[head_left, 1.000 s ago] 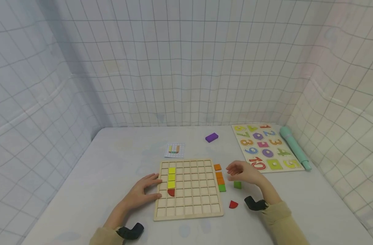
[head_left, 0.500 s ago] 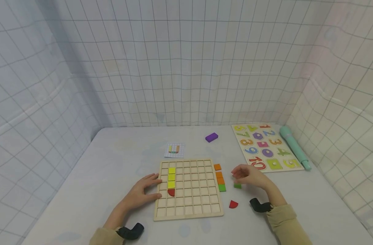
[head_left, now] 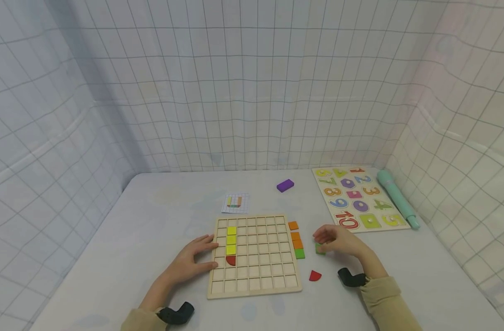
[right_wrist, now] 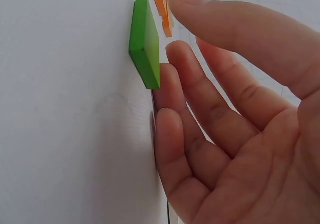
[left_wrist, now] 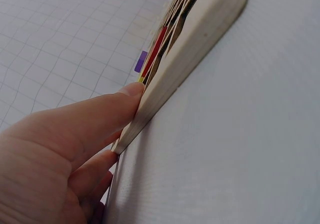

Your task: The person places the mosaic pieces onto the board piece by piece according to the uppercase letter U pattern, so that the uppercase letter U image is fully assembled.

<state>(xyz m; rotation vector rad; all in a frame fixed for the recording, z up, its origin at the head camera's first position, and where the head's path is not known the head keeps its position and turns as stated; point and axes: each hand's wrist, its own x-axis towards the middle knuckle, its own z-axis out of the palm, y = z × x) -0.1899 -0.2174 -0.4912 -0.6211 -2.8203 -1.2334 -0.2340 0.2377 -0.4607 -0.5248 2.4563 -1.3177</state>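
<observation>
In the head view my left hand [head_left: 188, 260] rests on the left edge of a wooden grid board [head_left: 265, 285]. Its thumb [left_wrist: 127, 95] touches the top of that edge in the left wrist view. Three yellow square tiles [head_left: 231, 240] stand in a column on the board, with a red quarter-round tile [head_left: 231, 260] below them. My right hand [head_left: 340, 240], fingers loosely bent, is over a loose green square tile [right_wrist: 144, 44] to the right of the board. In the right wrist view the thumb and fingers are apart, with nothing gripped between them.
Orange tiles [head_left: 296, 240] and another green tile [head_left: 300, 253] lie along the board's right edge. Nearby is a second red tile [head_left: 315, 276]. Behind are a pattern card [head_left: 236, 203], a purple block [head_left: 285, 185], a number puzzle [head_left: 353, 197] and a mint-green stick [head_left: 398, 198].
My right hand has shifted right, away from the board's edge, to a spot above the loose green tile. The left hand has kept its place on the board.
</observation>
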